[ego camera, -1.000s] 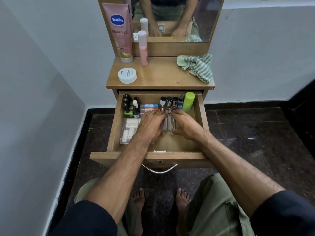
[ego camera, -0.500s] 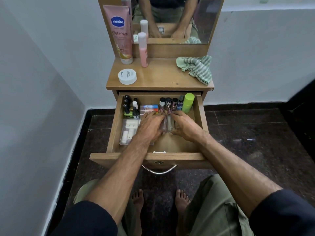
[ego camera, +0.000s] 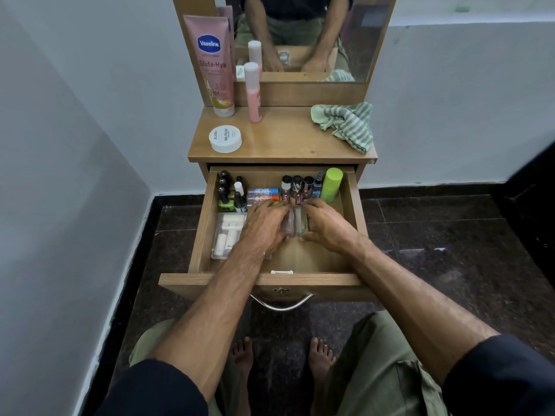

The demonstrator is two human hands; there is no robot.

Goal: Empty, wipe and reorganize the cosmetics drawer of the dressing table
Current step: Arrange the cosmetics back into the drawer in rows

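Two hands in open drawer (ego camera: 201, 235): left hand (ego camera: 264, 225) and right hand (ego camera: 329, 225) pinch clear bottles (ego camera: 295, 223) between them, mid-drawer; striped cloth (ego camera: 345, 124) on tabletop at 1 o'clock.

Dark navy sleeves (ego camera: 156, 388) pushed up above the elbows, forearms bare. Olive green cargo shorts (ego camera: 378, 370) with a side pocket. Bare feet (ego camera: 321, 355), no shoes.

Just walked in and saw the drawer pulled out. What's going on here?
A person is arranging cosmetics in the open drawer. The left hand and right hand flank clear glass bottles mid-drawer. Small bottles line the back. The striped cloth lies untouched on the tabletop.
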